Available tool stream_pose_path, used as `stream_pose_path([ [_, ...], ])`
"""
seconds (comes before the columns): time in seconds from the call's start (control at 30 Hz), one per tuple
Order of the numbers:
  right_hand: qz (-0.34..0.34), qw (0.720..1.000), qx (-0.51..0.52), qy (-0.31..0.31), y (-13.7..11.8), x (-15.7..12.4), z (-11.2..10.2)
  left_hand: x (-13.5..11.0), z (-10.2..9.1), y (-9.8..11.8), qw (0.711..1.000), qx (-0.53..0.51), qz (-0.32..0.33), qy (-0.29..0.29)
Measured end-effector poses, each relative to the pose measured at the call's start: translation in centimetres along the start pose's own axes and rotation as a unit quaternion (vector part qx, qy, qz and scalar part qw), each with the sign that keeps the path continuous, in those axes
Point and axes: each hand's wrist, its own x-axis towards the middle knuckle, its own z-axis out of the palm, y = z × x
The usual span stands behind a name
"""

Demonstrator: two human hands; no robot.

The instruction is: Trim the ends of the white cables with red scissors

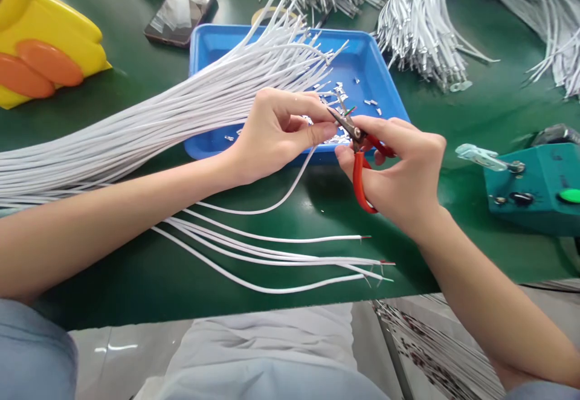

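My left hand (pixel 283 125) pinches a white cable (pixel 290 191) near its end, where a bit of green inner wire shows. In my right hand (pixel 399 164) are small scissors (pixel 360 173) with red handles, their dark blades against the cable end. Whether the blades are fully closed is hard to make out. Below both hands sits a blue tray (pixel 392 101) with small white offcuts (pixel 371 104) in it. Several cables (pixel 272 255) with red and green wire ends lie on the green table, nearer to me.
A thick bundle of white cables (pixel 149 110) crosses the tray from the left. More cable bundles (pixel 421 31) lie at the back right. A phone (pixel 181 13) and a yellow-and-orange plastic object (pixel 54 49) are back left. A teal device (pixel 534 188) stands at the right.
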Motion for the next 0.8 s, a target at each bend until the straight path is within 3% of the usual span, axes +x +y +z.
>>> stream_pose_path([
  [0.3, 0.002, 1.000, 0.009, -0.007, -0.03, 0.00, -0.02, -0.04, 0.10, 0.11, 1.000, 0.007, -0.015, 0.003],
  [0.57, 0.015, 0.999, 0.008, -0.037, -0.18, -0.08, -0.29, -0.10, 0.06, -0.01, 1.000, 0.026, 0.016, -0.001],
  [0.8, 0.016, 0.999, 0.024, -0.026, 0.02, 0.03, -0.13, -0.09, -0.12, 0.10, 0.999, 0.044, 0.022, -0.006],
])
